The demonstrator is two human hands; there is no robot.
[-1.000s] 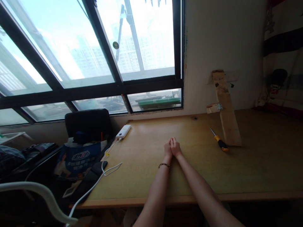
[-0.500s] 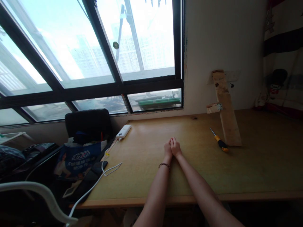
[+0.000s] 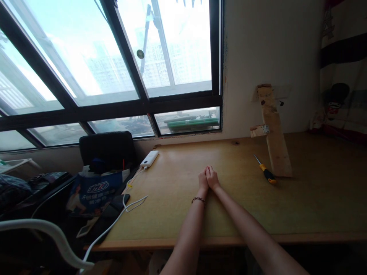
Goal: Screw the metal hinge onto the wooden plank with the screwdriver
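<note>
My left hand (image 3: 203,181) and my right hand (image 3: 212,178) rest side by side on the wooden table (image 3: 177,214), touching each other. Both are closed, fingers curled inward; whatever may be inside them is hidden. A braided bracelet (image 3: 198,199) circles my left wrist. To the right of my hands lies a screwdriver (image 3: 266,173) with a yellow and black handle, its tip pointing away to the upper left. Behind it a wooden board (image 3: 275,139) leans on the wall; a short wood piece (image 3: 258,131) is joined to its left side by a metal hinge (image 3: 266,129).
A white power bank (image 3: 150,159) with a white cable (image 3: 114,225) lies along the table's left edge. Beyond that edge are a black chair (image 3: 107,149), a blue bag (image 3: 97,191) and a dark flat device (image 3: 111,214). A window and wall border the back; a curtain (image 3: 344,76) hangs at right.
</note>
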